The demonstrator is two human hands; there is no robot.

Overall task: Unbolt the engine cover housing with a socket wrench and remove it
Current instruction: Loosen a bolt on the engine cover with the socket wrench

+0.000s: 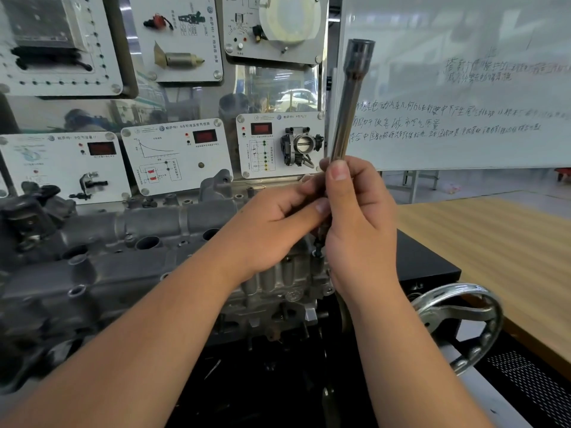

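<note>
Above the right end of the grey cast-aluminium engine cover housing (129,242), both hands hold a long, dull steel socket extension bar (349,109) upright in front of the whiteboard (463,88). The right hand (360,230) is wrapped around its lower part, thumb pressed flat against the shaft, while the left hand (275,230) pinches the same lower part with curled fingertips from the other side. Whatever sits at the bottom of the bar is hidden behind the fingers; something small and dark shows just beneath them, too unclear to name.

My reading is that this is tool preparation, not loosening: the bar is off the engine and no bolt is engaged. The next move likely calls for finishing the fitting at the lower end, then turning the tool down and seating it squarely on a cover bolt.

The bar's long axis runs nearly vertical, leaning slightly right at the top, with its wider hollow end pointing up and away from the housing. The housing itself lies lengthwise across the left half of the view, mounted on the black stand (426,261) beside the wooden counter (494,242).
</note>
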